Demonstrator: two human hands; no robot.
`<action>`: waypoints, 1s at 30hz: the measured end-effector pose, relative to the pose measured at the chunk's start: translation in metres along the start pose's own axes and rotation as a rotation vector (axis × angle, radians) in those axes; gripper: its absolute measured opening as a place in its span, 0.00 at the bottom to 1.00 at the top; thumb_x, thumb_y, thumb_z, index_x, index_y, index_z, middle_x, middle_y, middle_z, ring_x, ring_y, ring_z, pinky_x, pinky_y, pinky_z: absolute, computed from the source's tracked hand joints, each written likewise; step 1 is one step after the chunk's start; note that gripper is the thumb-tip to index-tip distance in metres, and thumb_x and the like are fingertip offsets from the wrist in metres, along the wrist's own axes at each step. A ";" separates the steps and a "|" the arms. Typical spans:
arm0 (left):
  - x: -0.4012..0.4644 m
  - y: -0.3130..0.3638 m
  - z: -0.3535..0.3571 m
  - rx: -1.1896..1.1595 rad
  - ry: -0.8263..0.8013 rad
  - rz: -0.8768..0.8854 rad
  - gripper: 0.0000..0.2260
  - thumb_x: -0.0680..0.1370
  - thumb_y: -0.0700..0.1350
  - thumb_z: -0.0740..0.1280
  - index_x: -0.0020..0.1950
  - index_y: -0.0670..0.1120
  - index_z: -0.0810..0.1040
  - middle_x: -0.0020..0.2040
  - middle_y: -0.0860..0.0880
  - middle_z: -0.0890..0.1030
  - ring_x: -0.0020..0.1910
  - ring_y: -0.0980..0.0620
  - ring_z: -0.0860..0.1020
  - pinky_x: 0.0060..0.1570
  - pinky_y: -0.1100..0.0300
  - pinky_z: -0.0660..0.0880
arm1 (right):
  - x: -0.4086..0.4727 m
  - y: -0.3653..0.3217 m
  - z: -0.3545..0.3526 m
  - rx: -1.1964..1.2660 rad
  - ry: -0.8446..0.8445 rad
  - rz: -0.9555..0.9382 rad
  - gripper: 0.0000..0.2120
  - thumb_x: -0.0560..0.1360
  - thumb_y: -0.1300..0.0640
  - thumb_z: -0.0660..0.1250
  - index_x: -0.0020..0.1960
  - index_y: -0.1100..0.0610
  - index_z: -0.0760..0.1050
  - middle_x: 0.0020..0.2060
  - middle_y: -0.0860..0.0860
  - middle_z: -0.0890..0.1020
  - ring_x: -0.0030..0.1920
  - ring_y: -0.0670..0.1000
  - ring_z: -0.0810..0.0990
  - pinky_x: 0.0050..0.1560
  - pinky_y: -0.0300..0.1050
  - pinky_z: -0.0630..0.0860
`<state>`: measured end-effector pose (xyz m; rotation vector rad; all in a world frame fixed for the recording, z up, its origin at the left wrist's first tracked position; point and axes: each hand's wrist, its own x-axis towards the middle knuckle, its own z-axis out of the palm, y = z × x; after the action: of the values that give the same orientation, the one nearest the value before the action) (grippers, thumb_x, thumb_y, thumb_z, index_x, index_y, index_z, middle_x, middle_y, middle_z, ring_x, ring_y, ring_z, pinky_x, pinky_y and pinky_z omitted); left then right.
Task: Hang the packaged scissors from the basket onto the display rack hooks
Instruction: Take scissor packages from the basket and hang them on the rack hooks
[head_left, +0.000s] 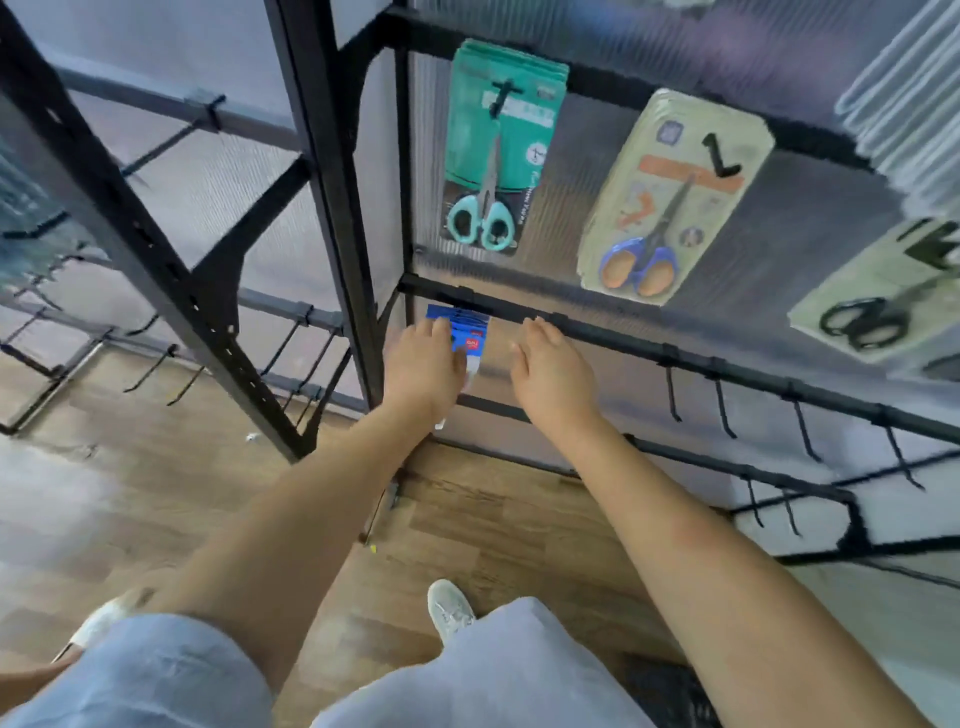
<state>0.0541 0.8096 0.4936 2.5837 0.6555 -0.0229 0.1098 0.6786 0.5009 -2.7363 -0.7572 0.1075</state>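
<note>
A stack of blue scissor packs (470, 332) sits just under the rack's lower crossbar (613, 340), at its left end. My left hand (423, 369) is closed over the lower part of this stack. My right hand (553, 371) hovers beside it with fingers apart, its fingertips at the crossbar, holding nothing. Higher up, teal scissor packs (498, 145) and beige packs with blue-handled scissors (670, 197) hang on hooks. A third pack with black scissors (883, 296) hangs at the right edge. The basket is out of sight.
Several bare black hooks (722, 410) stick out along the lower bars to the right. A second black rack frame (171, 270) with bare hooks stands at the left. Wooden floor (519, 525) lies below, with my shoe (449, 608) and light trousers in the foreground.
</note>
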 end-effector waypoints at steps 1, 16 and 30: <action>-0.011 0.009 -0.005 0.060 -0.017 0.087 0.19 0.82 0.48 0.56 0.70 0.41 0.64 0.69 0.42 0.68 0.67 0.43 0.67 0.61 0.51 0.66 | -0.015 0.000 -0.006 0.009 0.036 0.034 0.22 0.82 0.53 0.52 0.73 0.62 0.63 0.72 0.57 0.66 0.71 0.56 0.64 0.69 0.47 0.60; -0.250 0.190 0.062 0.282 -0.314 0.892 0.19 0.82 0.48 0.54 0.70 0.41 0.65 0.69 0.42 0.66 0.67 0.41 0.65 0.62 0.50 0.66 | -0.353 0.099 -0.074 -0.028 0.359 0.652 0.17 0.81 0.54 0.55 0.63 0.64 0.71 0.59 0.59 0.76 0.58 0.59 0.75 0.56 0.49 0.70; -0.465 0.359 0.290 0.463 -0.652 1.365 0.18 0.82 0.51 0.54 0.66 0.40 0.68 0.67 0.42 0.70 0.66 0.45 0.67 0.64 0.55 0.63 | -0.643 0.294 -0.058 0.024 0.242 1.202 0.20 0.82 0.53 0.51 0.71 0.61 0.63 0.68 0.56 0.70 0.66 0.55 0.70 0.64 0.46 0.66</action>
<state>-0.1664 0.1939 0.4539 2.6133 -1.4687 -0.5715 -0.2886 0.0933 0.4620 -2.6835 0.9781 0.0282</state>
